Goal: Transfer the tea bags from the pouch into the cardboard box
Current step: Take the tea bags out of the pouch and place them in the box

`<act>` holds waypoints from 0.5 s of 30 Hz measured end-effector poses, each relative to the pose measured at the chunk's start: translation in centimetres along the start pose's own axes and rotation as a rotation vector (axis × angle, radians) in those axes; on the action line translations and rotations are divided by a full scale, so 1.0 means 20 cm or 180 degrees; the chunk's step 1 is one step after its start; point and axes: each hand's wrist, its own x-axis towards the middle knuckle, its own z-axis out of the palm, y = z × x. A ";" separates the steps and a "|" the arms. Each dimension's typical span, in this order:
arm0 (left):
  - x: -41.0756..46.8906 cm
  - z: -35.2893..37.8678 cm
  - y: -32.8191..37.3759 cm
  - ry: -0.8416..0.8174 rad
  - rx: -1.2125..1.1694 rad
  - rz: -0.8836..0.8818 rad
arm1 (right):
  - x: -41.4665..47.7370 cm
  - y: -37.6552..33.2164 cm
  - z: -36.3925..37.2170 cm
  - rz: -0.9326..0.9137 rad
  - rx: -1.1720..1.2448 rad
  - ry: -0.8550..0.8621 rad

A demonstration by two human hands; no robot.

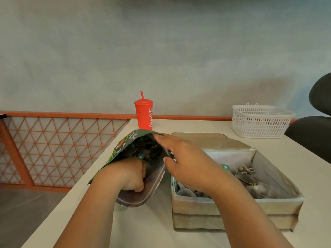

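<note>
left grip (130, 174) curled on pouch (123, 145), right hand (186, 158) splayed

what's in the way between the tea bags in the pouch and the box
Nothing visible. The pouch lies just left of the cardboard box, whose top is open with its flap folded back. Only the right hand crosses the gap, at the pouch mouth.

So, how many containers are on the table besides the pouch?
3: the box right of the pouch, a red cup behind it, a basket far right.
</note>
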 end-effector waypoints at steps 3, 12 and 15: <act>-0.01 -0.02 -0.01 0.0065 -0.0060 0.0049 | 0.00 0.00 0.00 0.0022 0.0040 0.0009; -0.12 -0.10 0.00 0.0077 -0.0335 0.0419 | -0.01 0.00 -0.02 0.0131 0.0164 -0.0003; -0.17 -0.13 -0.01 0.0162 -0.0442 0.0614 | -0.01 0.00 -0.01 0.0142 0.0152 0.0031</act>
